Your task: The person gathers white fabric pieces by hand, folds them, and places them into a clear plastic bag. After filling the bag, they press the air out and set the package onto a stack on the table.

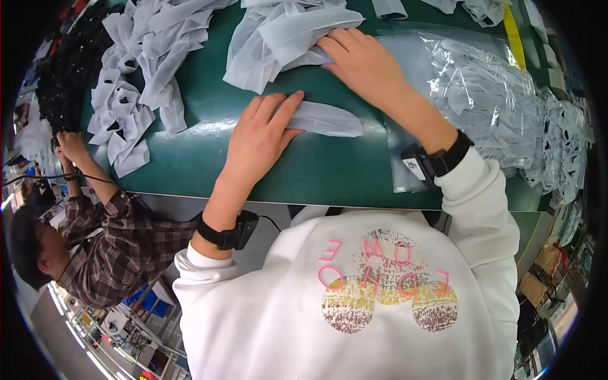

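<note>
I see my left hand (263, 136) lying flat and open, palm down, pressing on a folded strip of pale grey fabric (326, 119) that rests on the green table (209, 161), near the middle of its near half. My right hand (361, 60) reaches farther out, fingers spread and flat, pinning the near edge of a loose heap of the same grey pieces (278, 38); it closes on nothing that I can make out.

My judgement on what could go wrong: the strip is thin and looks slippery, so if the left palm lifts unevenly the fold may spring open or slide on the smooth tabletop. The right hand rests on a piece that is tangled with its neighbours, and pulling it could drag several toward me at once. The clear plastic bags (487, 95) of fabric at the right sit just beside my right forearm (their film is crinkled and glossy), and a sweep of the sleeve could shove them toward the near edge.

A second pile of cut grey pieces (136, 82) lies at the far left, limp and matte, with looped, ragged outlines. Another person in a plaid shirt (111, 250) works at the left end.
</note>
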Demonstrator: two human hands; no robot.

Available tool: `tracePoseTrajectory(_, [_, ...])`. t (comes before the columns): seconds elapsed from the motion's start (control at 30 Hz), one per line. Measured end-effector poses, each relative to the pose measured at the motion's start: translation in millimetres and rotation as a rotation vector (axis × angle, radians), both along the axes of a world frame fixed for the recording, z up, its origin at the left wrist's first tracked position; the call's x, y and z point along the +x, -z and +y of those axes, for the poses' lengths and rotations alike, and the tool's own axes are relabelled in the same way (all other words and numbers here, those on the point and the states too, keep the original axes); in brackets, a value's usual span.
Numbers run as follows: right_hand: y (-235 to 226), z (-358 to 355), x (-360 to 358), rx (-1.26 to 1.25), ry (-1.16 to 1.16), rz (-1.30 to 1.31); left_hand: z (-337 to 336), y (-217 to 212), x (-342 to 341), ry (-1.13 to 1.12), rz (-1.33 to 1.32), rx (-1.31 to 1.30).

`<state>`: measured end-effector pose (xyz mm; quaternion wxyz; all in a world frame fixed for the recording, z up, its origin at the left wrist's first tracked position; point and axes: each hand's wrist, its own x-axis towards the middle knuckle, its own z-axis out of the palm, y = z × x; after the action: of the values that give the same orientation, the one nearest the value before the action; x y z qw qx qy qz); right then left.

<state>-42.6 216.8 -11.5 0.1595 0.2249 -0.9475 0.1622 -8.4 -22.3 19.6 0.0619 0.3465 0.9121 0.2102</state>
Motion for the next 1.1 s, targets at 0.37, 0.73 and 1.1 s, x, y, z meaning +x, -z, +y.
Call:
tracePoseTrajectory(0.37, [-14, 14, 35, -0.13, -0.122, -0.27, 1, 33, 3, -0.027, 0.261, 0.351])
tracePoseTrajectory(0.73, [-28, 36, 22, -0.264, -0.425, -0.545, 18, 14, 11, -0.085, 0.395, 0.052])
tracePoseTrajectory(1.1, [-18, 36, -13, -0.029, -0.147, -0.164, 23, 9, 26, 0.013, 0.32, 0.024])
